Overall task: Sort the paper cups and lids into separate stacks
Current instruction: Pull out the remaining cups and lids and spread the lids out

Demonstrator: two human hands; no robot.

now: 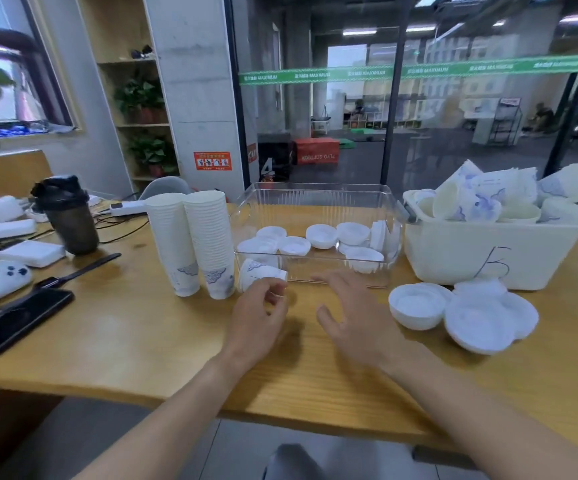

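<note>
Toward the table's (114, 341) left-centre, two tall stacks of cups (194, 244) already stand upside down. Beside them the left hand (256, 320) grips a cup (259, 275) lying on its side. The right hand (346, 313) hovers open, fingers spread, holding nothing. A clear box (315, 202) holds loose lids; more lids (467, 313) lie near the right edge, before a white bin (488, 251) piled with unsorted cups, so I judge much remains.
</note>
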